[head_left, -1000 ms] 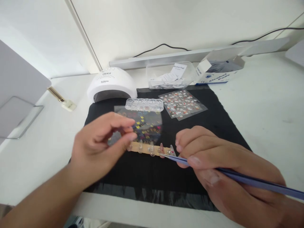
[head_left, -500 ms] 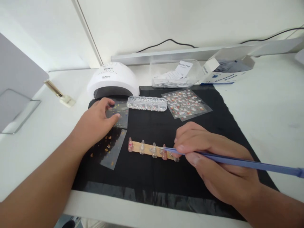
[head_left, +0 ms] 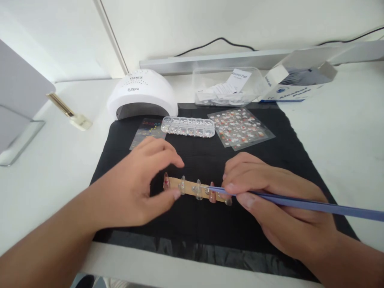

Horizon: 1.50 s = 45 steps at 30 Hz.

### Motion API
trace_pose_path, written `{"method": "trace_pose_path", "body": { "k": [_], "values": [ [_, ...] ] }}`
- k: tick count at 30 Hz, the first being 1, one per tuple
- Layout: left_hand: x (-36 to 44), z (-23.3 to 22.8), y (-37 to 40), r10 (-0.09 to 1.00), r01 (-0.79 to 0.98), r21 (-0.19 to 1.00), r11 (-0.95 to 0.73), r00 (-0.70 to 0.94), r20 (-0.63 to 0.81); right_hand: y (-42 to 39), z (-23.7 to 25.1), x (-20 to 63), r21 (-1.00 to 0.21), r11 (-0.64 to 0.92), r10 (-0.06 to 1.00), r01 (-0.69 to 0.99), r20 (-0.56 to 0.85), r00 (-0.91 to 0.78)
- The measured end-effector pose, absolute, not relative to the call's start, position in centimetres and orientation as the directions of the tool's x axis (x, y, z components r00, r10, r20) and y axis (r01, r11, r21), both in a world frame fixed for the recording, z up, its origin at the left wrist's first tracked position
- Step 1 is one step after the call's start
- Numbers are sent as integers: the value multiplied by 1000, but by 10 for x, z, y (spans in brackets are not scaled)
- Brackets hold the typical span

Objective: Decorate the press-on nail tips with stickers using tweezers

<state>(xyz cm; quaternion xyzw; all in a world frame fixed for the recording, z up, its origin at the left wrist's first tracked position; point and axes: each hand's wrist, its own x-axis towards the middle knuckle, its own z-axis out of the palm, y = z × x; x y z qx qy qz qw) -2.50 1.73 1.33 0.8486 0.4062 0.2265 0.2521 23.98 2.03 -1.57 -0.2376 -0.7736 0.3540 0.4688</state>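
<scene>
My right hand (head_left: 270, 196) is closed around a pair of blue tweezers (head_left: 300, 203), whose tips point left over the middle of a wooden stick (head_left: 189, 188). Several false nails stand across this stick: a pinkish nail (head_left: 166, 182) with a red mark at the left end, clear ones such as the middle nail (head_left: 199, 190), and a brownish-pink nail (head_left: 213, 193) close to the tweezers. My left hand (head_left: 141, 180) is at the stick's left part, thumb and fingers apart, with the thumb tip close by a clear nail (head_left: 183, 185); whether it touches cannot be made out.
A black mat (head_left: 192, 224) covers the table's middle. Behind are a white nail lamp (head_left: 142, 94), a rhinestone case (head_left: 189, 127), sticker sheets (head_left: 240, 128), a clear tub (head_left: 207, 80) and an alcohol-pad box (head_left: 300, 86). A polish bottle (head_left: 79, 122) stands at left.
My left hand has left the transparent sticker sheet at the back and moved right and nearer, to the stick. My right hand keeps its hold on the tweezers, nearly unmoved.
</scene>
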Motion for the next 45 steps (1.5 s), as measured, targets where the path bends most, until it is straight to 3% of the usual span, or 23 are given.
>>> {"method": "trace_pose_path", "body": {
  "k": [4,11,33,45],
  "values": [
    [-19,13,17,784,612,618,-494,621,13,19,-18,239,-791,610,720,43,531,-446],
    [-21,9,26,765,617,605,-504,644,-19,20,-18,231,-784,617,716,72,521,-465],
    [-19,5,31,735,561,652,-510,678,-7,27,-27,228,-859,493,791,135,379,-480],
    [-20,5,31,739,569,642,-515,674,-4,26,-25,227,-861,494,791,124,385,-475]
  ]
}}
